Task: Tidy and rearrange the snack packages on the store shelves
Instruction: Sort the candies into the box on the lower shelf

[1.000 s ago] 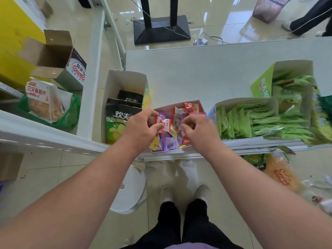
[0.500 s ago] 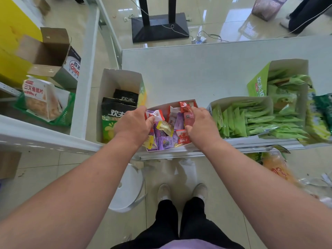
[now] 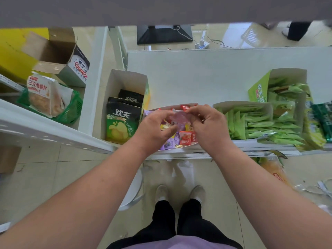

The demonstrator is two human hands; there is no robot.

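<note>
**Holding a pink packet over the candy box**

Pinching one pink packet [image 3: 180, 117] from both sides at centre frame: left hand [image 3: 154, 128] gripping its left edge with curled fingers, right hand [image 3: 206, 123] its right edge. Raised just above the candy box [image 3: 177, 139] on the shelf [image 3: 197, 76], among red, purple and yellow packets. Left of it, black chip bags [image 3: 122, 123] upright in a carton. Right, green packets [image 3: 255, 123] filling two cartons.

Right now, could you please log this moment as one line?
left hand: holding pink packet | right hand: same packet | over mixed-snack box
</note>
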